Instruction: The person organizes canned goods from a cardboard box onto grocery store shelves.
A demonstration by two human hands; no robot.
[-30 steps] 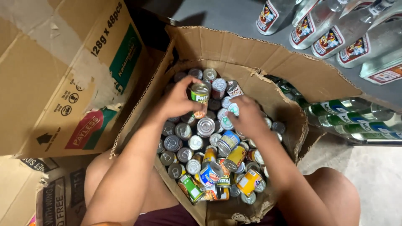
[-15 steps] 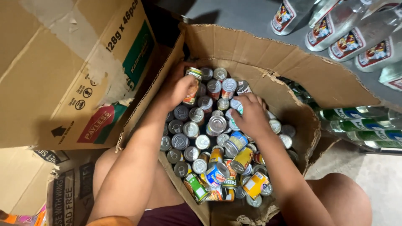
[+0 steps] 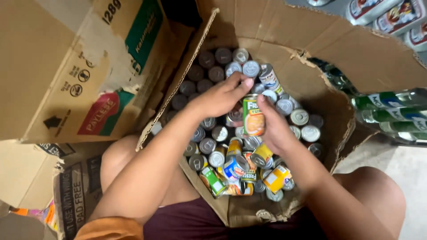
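Torn cardboard box (image 3: 267, 26) between knees, packed with small tins (image 3: 213, 158). Left hand (image 3: 220, 95) and right hand (image 3: 273, 124) both clasp upright green-orange-labelled can (image 3: 253, 116) above tins. Green bottles (image 3: 391, 113) at right.

- Left hand (image 3: 222, 95) back from the box's far corner to mid-pile.
- Right hand (image 3: 273, 126) off the cans, risen to meet it.
- Green-and-orange can (image 3: 253, 116) now upright, gripped between both hands.
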